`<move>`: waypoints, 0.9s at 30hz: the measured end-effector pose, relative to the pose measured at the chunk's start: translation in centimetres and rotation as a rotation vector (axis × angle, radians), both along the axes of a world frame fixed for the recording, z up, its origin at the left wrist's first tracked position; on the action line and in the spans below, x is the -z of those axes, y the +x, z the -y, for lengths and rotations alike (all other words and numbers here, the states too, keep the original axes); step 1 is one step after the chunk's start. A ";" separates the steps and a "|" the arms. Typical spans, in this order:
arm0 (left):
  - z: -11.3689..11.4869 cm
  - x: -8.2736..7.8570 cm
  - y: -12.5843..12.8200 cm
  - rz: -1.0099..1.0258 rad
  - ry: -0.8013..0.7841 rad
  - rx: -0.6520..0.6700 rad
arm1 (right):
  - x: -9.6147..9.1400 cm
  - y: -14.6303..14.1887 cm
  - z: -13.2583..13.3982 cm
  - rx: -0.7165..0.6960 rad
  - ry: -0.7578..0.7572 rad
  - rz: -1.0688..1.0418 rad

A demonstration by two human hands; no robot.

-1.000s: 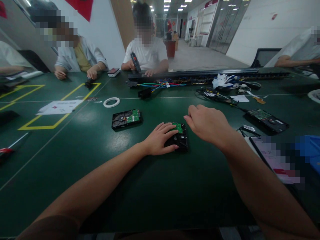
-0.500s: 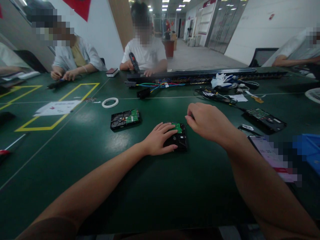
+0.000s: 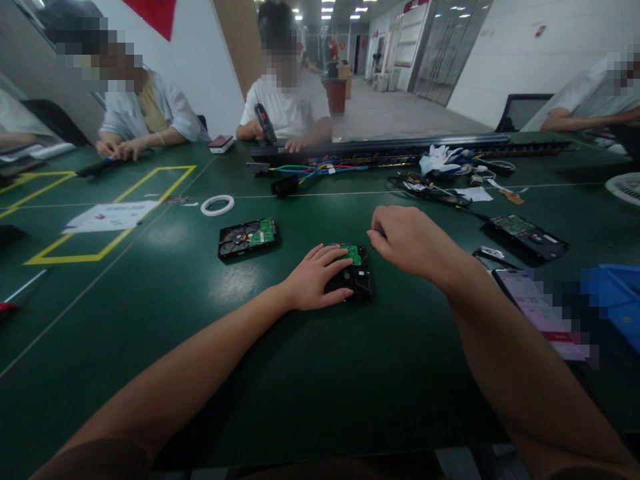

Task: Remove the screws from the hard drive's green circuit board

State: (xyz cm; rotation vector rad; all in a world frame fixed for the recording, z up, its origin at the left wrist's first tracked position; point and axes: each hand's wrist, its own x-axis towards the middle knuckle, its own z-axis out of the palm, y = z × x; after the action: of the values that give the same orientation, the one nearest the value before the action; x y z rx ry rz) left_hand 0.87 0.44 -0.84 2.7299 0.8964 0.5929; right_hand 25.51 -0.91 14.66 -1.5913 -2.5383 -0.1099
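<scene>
A black hard drive [image 3: 357, 280] with a green circuit board lies face up on the green table [image 3: 300, 373] in front of me. My left hand [image 3: 315, 277] rests flat on its left side, fingers stretched over the board. My right hand [image 3: 407, 240] hovers at the drive's far right corner, fingers pinched round a thin dark tool [image 3: 370, 251] whose tip meets the drive. What kind of tool it is I cannot make out.
A second hard drive [image 3: 247, 238] lies to the left, a third [image 3: 527, 237] at right. A white tape ring [image 3: 217, 205], coloured cables [image 3: 315, 172], a long black chassis [image 3: 400, 150], a phone [image 3: 537, 310] and a blue tray [image 3: 617, 300] surround me. Three other people sit around the table.
My right hand has dropped slightly toward the drive's far right corner and tightened its pinch. My left hand stays on the drive. The person at far left shifted their hands.
</scene>
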 end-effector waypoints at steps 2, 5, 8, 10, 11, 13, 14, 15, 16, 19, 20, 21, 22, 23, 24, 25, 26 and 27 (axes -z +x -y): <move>0.0 0.0 0.0 -0.006 -0.003 0.000 | 0.0 0.0 0.0 0.008 -0.003 -0.004; -0.1 0.1 0.0 -0.011 -0.003 0.002 | 0.0 -0.1 0.0 0.013 -0.010 -0.004; -0.1 0.3 0.0 -0.017 0.003 0.004 | 0.1 0.0 0.0 0.007 -0.004 -0.011; -0.1 0.2 0.0 -0.019 0.008 0.006 | 0.1 0.1 -0.2 0.005 0.002 -0.014; -0.1 0.2 0.0 -0.018 0.008 0.005 | 0.2 0.1 -0.2 0.006 0.003 -0.016; -0.1 0.1 0.1 -0.013 0.007 0.003 | 0.2 0.3 -0.4 0.010 0.000 -0.019; -0.1 0.1 0.1 -0.009 0.005 0.003 | 0.2 0.3 -0.4 0.011 -0.003 -0.023; -0.1 0.0 0.1 -0.004 0.005 0.006 | 0.2 0.4 -0.5 0.012 -0.006 -0.027; -0.1 0.0 0.1 0.000 0.004 0.009 | 0.2 0.4 -0.6 0.012 -0.007 -0.032; -0.1 0.0 0.1 0.007 -0.002 0.015 | 0.2 0.6 -0.7 0.006 -0.011 -0.054; -0.1 0.1 0.0 0.008 -0.005 0.015 | 0.3 0.6 -0.7 0.004 -0.011 -0.060; -0.2 0.1 0.0 0.010 -0.008 0.016 | 0.3 0.7 -0.8 0.002 -0.009 -0.065; -0.2 0.1 0.0 0.010 -0.009 0.017 | 0.3 0.8 -0.8 0.000 -0.006 -0.071; -0.2 0.1 0.0 0.009 -0.008 0.018 | 0.4 0.9 -0.9 -0.002 -0.002 -0.077; -0.2 0.2 -0.1 0.009 -0.005 0.019 | 0.4 1.1 -0.9 -0.003 0.004 -0.086; -0.1 0.1 -0.1 0.007 -0.002 0.019 | 0.4 1.3 -1.0 -0.006 0.004 -0.098; -0.1 0.1 -0.2 0.005 0.001 0.019 | 0.4 1.6 -1.2 -0.012 -0.001 -0.112; -0.1 0.1 -0.2 0.004 0.003 0.019 | 0.4 1.9 -1.3 -0.019 -0.005 -0.133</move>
State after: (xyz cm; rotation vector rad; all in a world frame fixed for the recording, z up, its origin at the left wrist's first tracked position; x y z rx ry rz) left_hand 0.62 0.51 -0.96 2.7353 0.8686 0.5962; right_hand 27.37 0.42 14.29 -1.5215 -2.4537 0.0048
